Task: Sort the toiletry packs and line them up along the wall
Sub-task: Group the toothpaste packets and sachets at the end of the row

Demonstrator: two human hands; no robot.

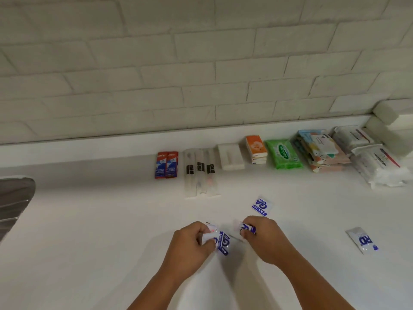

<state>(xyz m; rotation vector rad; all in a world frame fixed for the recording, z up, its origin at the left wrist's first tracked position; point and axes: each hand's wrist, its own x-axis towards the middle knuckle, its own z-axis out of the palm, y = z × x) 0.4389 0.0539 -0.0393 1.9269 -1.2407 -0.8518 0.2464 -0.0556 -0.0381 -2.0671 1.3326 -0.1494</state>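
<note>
My left hand (192, 245) grips a small white-and-blue sachet (222, 241) just above the white counter. My right hand (263, 237) pinches a second sachet (245, 228) of the same kind beside it. Another sachet (260, 206) lies flat just beyond my right hand, and one more (363, 240) lies far to the right. Along the wall stand two red toothpaste packs (167, 164), three wrapped toothbrushes (201, 173), a white soap pack (231, 157), orange tissue packs (256, 149), a green wipes pack (283, 153), patterned packs (321, 151) and white packs (377, 164).
The white counter (89, 231) runs against a white brick wall (178, 74). A metal sink edge (13, 198) shows at the far left.
</note>
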